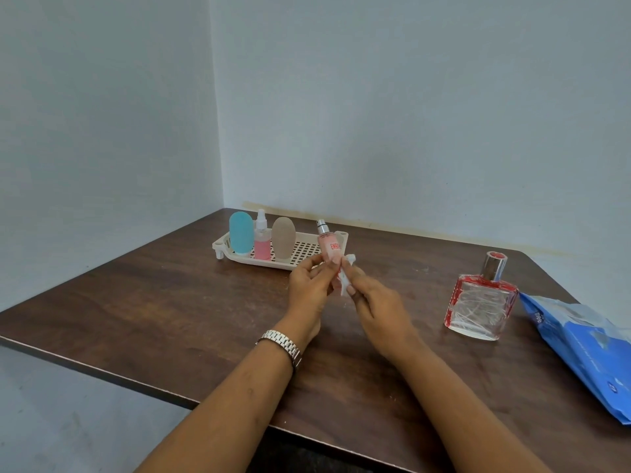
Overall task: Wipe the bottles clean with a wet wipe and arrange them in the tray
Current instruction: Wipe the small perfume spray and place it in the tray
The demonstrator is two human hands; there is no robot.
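A dark wooden table (pixel 170 302) is standing in a bare, pale corner. Over its middle the 2 hands are working close together: the left hand (pixel 309 285) is pinching the slim bottle (pixel 329 247) upright by its lower part, and the right hand (pixel 375 308) is pressing a bunched wipe (pixel 346 278) against its base. So wiping looks to be the step in hand. Just behind, the tray (pixel 266 262) is already holding 3 upright: a blue bottle (pixel 241 233), a spray bottle (pixel 262 242), a beige bottle (pixel 283 237). Its right end is free, so I would guess the slim one is going there next. To the right, the square bottle (pixel 479 302) is waiting beside the pack (pixel 580 346).
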